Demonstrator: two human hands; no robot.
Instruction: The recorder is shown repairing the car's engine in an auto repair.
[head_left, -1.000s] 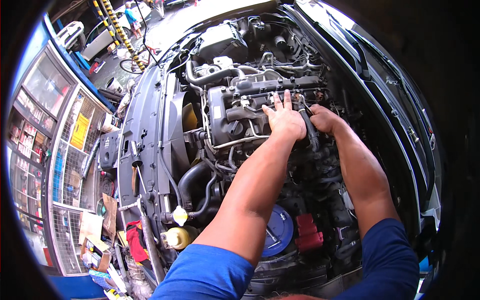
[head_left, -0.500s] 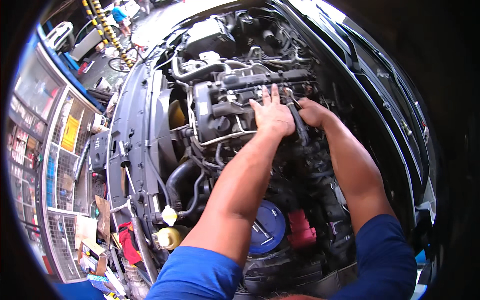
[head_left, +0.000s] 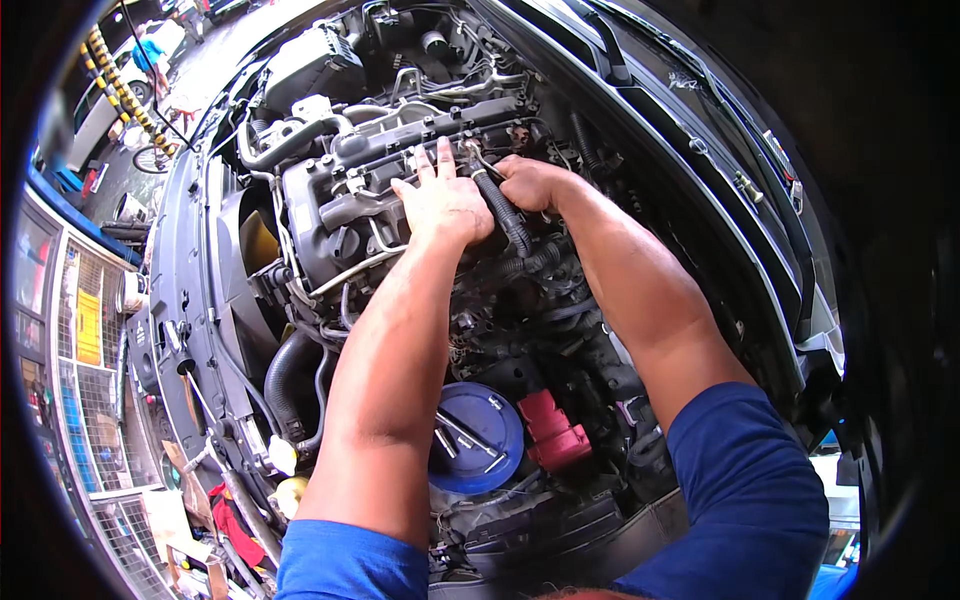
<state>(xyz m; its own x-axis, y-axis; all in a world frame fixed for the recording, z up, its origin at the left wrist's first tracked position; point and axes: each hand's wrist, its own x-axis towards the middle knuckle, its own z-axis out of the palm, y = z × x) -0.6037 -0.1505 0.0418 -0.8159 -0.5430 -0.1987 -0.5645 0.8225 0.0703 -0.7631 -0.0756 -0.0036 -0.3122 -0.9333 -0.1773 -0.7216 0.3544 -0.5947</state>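
Observation:
My left hand (head_left: 445, 205) rests on the black engine top (head_left: 340, 220), fingers spread over the components beside a ribbed black hose (head_left: 505, 210). Just right of that hose, my right hand (head_left: 535, 185) has its fingers curled at a thin silvery piece near the hose's upper end; whether that is a tool or an engine part I cannot tell, as the fingertips are partly hidden. A blue round tray (head_left: 468, 470) holding several sockets and metal bars sits lower in the engine bay, next to a red part (head_left: 555, 432).
The windscreen side (head_left: 760, 190) of the car runs along the right. On the left are the front panel (head_left: 180, 300), a wire-mesh cabinet (head_left: 95, 430), cartons and a red cloth (head_left: 235, 520). A person in blue (head_left: 148, 55) stands at the upper left near another car.
The view has swung, so the engine and both my arms appear further left and slightly higher. Both hands remain at the same engine parts, with little change in their fingers.

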